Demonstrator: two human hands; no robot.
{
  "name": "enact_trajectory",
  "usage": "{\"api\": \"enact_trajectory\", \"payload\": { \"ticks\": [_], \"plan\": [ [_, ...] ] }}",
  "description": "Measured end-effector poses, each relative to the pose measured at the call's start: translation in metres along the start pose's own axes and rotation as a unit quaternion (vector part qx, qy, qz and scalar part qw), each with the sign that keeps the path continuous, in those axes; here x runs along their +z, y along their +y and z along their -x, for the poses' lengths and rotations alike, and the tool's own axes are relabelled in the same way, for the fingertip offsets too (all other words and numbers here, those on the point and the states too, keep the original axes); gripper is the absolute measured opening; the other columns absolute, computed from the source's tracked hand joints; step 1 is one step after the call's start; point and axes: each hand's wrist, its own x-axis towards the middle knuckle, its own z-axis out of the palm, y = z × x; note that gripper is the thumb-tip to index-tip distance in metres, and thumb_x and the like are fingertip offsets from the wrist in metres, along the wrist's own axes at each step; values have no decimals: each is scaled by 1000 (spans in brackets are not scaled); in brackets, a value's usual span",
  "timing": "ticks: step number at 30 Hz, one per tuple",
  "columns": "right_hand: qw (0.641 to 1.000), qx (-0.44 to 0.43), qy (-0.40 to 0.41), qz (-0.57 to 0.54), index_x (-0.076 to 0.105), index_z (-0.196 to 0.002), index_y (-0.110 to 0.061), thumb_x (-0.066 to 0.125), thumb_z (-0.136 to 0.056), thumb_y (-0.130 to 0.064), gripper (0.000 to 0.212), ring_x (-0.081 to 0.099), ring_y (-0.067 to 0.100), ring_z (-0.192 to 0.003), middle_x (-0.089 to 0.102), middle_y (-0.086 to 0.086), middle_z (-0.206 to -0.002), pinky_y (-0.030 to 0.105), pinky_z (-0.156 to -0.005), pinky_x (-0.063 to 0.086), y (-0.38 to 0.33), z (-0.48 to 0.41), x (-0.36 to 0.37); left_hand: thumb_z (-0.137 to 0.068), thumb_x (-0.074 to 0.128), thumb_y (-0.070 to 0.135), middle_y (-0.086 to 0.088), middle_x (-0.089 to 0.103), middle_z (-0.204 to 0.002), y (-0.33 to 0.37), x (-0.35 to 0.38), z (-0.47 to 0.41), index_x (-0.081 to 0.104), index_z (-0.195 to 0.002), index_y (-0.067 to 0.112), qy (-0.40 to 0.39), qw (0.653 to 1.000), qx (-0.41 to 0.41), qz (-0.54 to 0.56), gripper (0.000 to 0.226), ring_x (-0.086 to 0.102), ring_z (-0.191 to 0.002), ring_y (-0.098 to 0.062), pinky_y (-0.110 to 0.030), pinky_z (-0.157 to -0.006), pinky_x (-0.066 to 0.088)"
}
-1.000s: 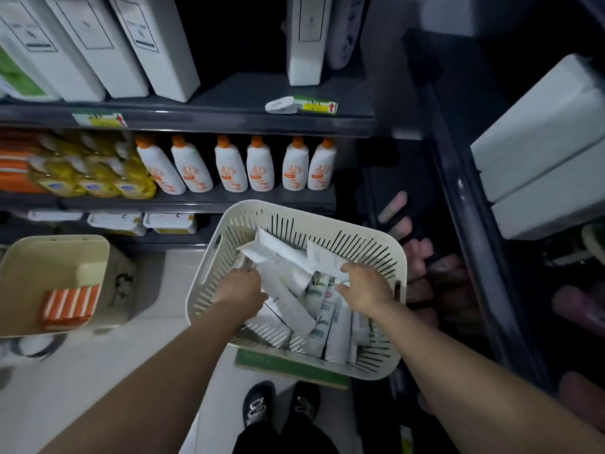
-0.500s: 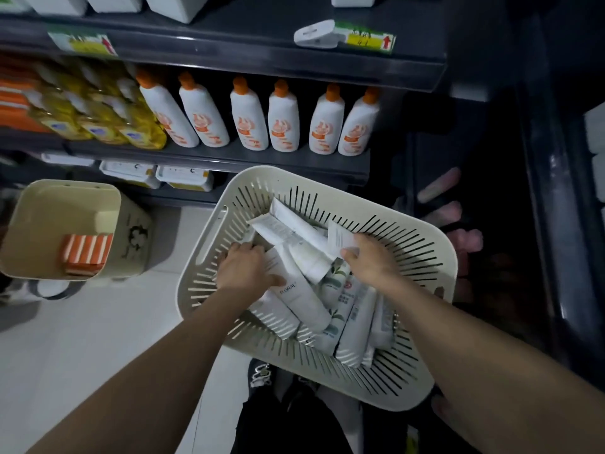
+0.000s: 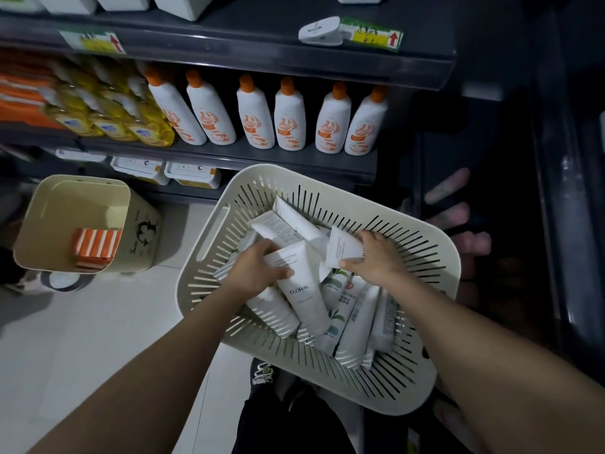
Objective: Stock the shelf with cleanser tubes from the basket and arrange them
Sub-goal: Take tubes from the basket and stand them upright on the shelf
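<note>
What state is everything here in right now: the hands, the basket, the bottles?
left hand: grips the FLORAL tube, which lies on the pile.
right hand: pinches a white tube by its flat end.
basket: open-topped, holds a loose pile of tubes.
orange-capped bottles: upright, capped, in a row on the shelf.
beige bin: open, striped pack inside.

- Your left hand (image 3: 258, 273) is covering the upper left part of the FLORAL tube (image 3: 306, 299) it is gripping.
- Your right hand (image 3: 373, 257) is hiding the lower right corner of the white tube (image 3: 342, 247) it is pinching.
- Tubes deeper in the basket (image 3: 209, 247) are lying buried under others, so you are not getting a count.
- The top edge is cutting off the white boxes (image 3: 176, 4).
- The pink items (image 3: 458, 217) on the dark right are showing only as blurs.
- The shelf label (image 3: 371, 36) writing is appearing too small to read.
</note>
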Motion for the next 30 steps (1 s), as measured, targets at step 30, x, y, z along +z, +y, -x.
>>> {"api": "enact_trajectory", "payload": {
  "ticks": [30],
  "plan": [
    [880, -14, 245, -406, 53, -108, -9, 63, -90, -20, 24, 66, 20, -98, 70, 3, -105, 47, -91, 51, -17, 112, -62, -86, 69, 15, 2, 67, -65, 85, -18, 50, 63, -78, 10, -32, 952, 24, 303, 12, 61, -52, -7, -17, -43, 45]
  ]
}}
